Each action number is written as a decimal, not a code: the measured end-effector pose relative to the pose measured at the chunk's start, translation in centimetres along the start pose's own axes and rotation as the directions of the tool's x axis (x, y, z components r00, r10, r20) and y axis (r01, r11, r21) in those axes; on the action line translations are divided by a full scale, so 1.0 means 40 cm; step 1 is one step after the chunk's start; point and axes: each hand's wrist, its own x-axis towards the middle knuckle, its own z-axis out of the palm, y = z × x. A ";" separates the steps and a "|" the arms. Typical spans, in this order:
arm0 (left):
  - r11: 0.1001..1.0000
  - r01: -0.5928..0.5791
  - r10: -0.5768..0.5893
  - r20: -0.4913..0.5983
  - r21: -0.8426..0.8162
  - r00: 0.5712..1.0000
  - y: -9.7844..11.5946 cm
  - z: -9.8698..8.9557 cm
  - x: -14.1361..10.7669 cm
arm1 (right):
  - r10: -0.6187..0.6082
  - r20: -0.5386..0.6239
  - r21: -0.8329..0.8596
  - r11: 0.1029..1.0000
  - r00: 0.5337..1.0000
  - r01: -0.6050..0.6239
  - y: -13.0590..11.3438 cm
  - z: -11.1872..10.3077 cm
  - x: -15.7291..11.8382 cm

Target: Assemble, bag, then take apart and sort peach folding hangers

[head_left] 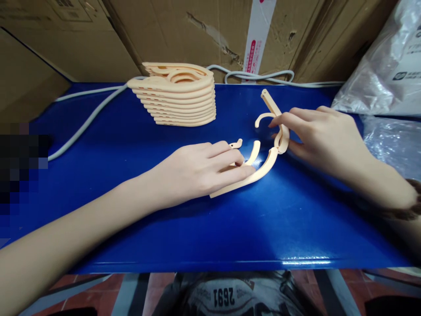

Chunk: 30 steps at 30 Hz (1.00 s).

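Observation:
A cream plastic folding hanger (265,169) is partly unfolded in the middle of the blue table. Over its lower left arm lies my left hand (210,169), fingers bent round the plastic. My right hand (312,131) grips the upper right arm near the joint, its thumb partly hidden behind the piece. The curved hook part points left between the two arms. Behind and to the left stands a neat stack of folded cream hangers (184,98), touched by neither hand.
Cardboard boxes (190,39) line the table's back edge. A white cable (95,115) runs behind the stack and along the back. Clear plastic bags (381,74) lie at the right. The blue table (230,237) ends near the person's lap.

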 end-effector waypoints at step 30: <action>0.994 -0.002 -0.009 -0.104 -0.109 0.995 0.016 0.022 -0.003 | -0.300 -0.091 0.247 0.917 0.950 0.313 -0.015 -0.017 0.002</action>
